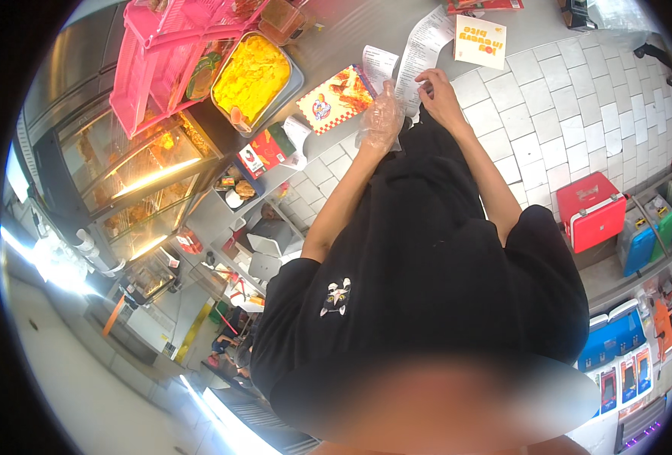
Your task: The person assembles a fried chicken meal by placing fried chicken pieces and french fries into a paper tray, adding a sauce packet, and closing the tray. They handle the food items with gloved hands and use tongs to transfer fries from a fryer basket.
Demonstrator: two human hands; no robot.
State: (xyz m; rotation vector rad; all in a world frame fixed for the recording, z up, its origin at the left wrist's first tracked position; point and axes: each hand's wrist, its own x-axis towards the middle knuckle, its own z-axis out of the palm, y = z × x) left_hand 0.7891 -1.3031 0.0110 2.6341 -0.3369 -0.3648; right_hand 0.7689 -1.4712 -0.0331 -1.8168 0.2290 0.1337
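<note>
White long receipt (428, 47) lies on counter (341, 44), lower end between hands. Bare right hand (441, 99): fingers curled near its edge, hold unclear. Plastic-gloved left hand (382, 120) by printed box (334, 100); finger state can't tell.

Long white paper receipt (425, 47) on the grey metal counter (351, 34), running toward the near edge. Just left: short white paper slip (379, 62); right, at near edge: square white-and-yellow card (480, 42). Left of slip: rectangular red-and-yellow box (334, 100). Farther left: rectangular grey tray (296, 86), yellow food (252, 74) inside; slatted pink plastic basket (140, 80) to its left.
</note>
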